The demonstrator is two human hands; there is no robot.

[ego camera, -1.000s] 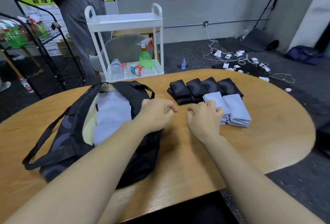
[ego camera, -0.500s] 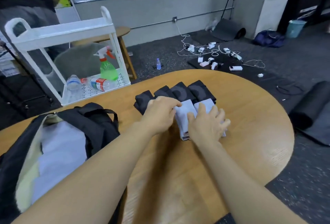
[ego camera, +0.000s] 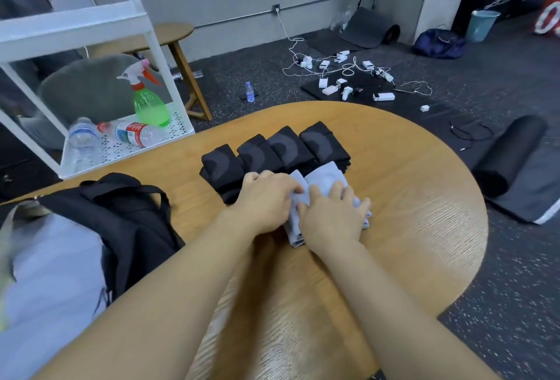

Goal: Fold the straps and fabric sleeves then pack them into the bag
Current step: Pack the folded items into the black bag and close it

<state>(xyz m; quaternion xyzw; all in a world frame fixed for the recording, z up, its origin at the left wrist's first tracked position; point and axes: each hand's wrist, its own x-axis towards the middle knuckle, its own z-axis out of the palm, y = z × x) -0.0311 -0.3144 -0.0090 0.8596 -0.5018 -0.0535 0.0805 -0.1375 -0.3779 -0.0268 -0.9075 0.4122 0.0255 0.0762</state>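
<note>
Two stacks of folded light-grey fabric sleeves (ego camera: 325, 178) lie side by side on the wooden table (ego camera: 424, 213). My left hand (ego camera: 266, 198) grips the left stack, fingers curled over its edge. My right hand (ego camera: 331, 217) lies on top of the right stack with fingers bent around it. Behind them sit several folded black straps (ego camera: 272, 151) in a row. The open black bag (ego camera: 121, 222) lies at the left with light-grey fabric (ego camera: 51, 276) inside it.
A white cart (ego camera: 91, 76) with a green spray bottle (ego camera: 148, 98) and water bottles (ego camera: 133, 134) stands behind the table at the left. Chargers and cables (ego camera: 348, 73) litter the floor. A rolled black mat (ego camera: 509, 155) lies at the right.
Both hands moved from in front of the bag forward to the grey sleeve stacks and closed on them. My view swung right, so the bag now sits at the left edge.
</note>
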